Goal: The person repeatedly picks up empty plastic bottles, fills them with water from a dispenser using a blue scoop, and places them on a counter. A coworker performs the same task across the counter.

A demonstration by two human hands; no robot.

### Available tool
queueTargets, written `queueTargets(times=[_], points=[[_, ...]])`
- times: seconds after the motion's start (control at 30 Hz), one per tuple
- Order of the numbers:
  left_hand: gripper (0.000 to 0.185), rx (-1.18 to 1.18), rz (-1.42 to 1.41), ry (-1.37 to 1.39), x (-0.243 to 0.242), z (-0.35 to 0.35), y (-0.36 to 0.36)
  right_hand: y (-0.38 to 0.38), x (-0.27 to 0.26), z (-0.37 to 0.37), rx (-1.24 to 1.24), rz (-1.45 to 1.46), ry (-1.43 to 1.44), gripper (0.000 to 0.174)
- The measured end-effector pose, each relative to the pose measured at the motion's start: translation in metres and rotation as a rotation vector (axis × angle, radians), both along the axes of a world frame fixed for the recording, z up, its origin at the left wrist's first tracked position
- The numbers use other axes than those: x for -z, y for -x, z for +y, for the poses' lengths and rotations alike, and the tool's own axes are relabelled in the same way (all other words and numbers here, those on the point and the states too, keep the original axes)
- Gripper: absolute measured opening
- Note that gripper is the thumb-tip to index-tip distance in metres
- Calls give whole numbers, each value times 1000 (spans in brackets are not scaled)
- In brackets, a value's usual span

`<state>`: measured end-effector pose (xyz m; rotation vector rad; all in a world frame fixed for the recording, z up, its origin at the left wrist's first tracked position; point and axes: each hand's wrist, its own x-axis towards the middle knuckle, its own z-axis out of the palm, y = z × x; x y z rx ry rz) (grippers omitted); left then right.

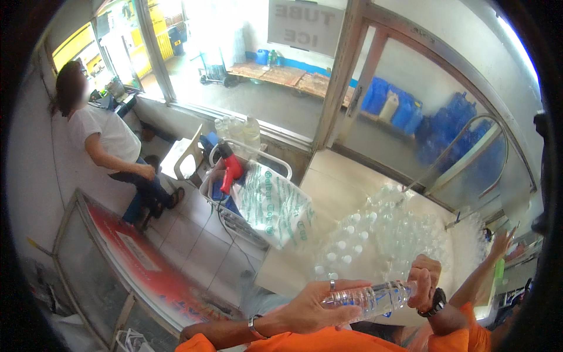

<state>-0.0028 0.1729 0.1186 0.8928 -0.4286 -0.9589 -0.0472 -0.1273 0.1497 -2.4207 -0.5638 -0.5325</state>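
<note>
A transparent plastic bottle [378, 301] lies nearly level in front of my orange shirt, its neck end towards the right. My left hand [308, 306], with a ring and a metal bracelet, grips the bottle's body. Curled around the neck end is my right hand [424, 279], a dark watch on its wrist. Whether a cap sits under those fingers is hidden. Just beyond the hands stand several bottles with white caps [343, 244]. Behind and right of them is a dense group of transparent bottles [396, 220], whose tops are too blurred to tell.
A red heat gun or hair dryer [231, 167] rests on a white wheeled basket [255, 233] beside a printed plastic bag [275, 204]. A person [105, 132] sits at left, behind a red-topped chest [132, 246]. Another person's arm [479, 273] reaches in at right. A glass door [396, 114] stands ahead.
</note>
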Motion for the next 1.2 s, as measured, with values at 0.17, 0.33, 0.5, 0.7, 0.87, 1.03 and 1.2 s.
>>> queueTargets(times=[0.17, 0.33, 0.5, 0.7, 0.87, 1.03, 1.2], points=[[65, -54, -1537, -240, -1, 2, 12, 49, 65, 6, 75, 266, -48, 21], [70, 136, -1871, -286, 25, -8, -5, 77, 84, 5, 496, 1121, -616, 38], [61, 37, -1834, -269, 67, -55, -22, 67, 69, 0, 642, 663, -767, 47], [62, 122, -1683, -504, 91, -66, -9, 42, 83, -42, 791, 348, 97, 46], [57, 68, -1461, -627, 111, -37, -3, 7, 144, -64, 805, 352, 228, 47], [57, 76, -1324, -799, 129, -5, -4, -17, 217, -66, 701, 475, 178, 48], [60, 53, -1258, -784, 135, 3, 0, -29, 263, -52, 647, 611, 214, 49]])
